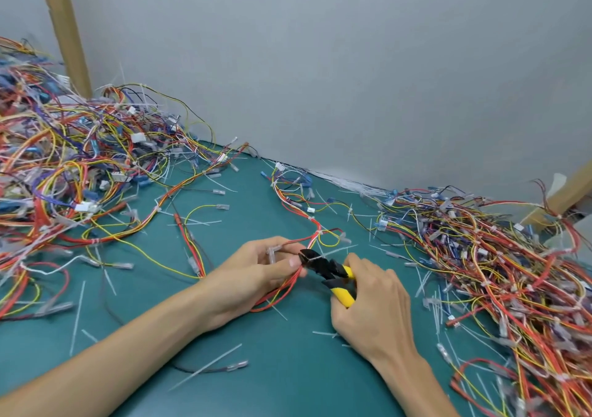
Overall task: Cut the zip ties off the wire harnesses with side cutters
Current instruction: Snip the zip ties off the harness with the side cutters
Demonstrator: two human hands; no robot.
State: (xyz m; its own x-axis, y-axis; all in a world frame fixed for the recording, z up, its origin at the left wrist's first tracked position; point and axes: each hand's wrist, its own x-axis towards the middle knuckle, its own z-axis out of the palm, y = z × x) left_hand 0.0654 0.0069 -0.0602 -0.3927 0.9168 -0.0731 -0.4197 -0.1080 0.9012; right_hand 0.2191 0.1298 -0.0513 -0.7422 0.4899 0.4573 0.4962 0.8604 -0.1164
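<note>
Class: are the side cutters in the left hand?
No, the right hand grips the side cutters, while the left hand holds the wire harness.

Teal table top (288,368); grey wall (352,64); tan post (64,26), perhaps cardboard, upper left.

No legible text, label, brand, number or sign anywhere. Side cutters (325,269), lower centre: no marking readable. White connectors (138,137), upper left: too small to read.

Green table (288,384), wire harness piles (64,167) left and right, cut zip ties (77,317)
</note>
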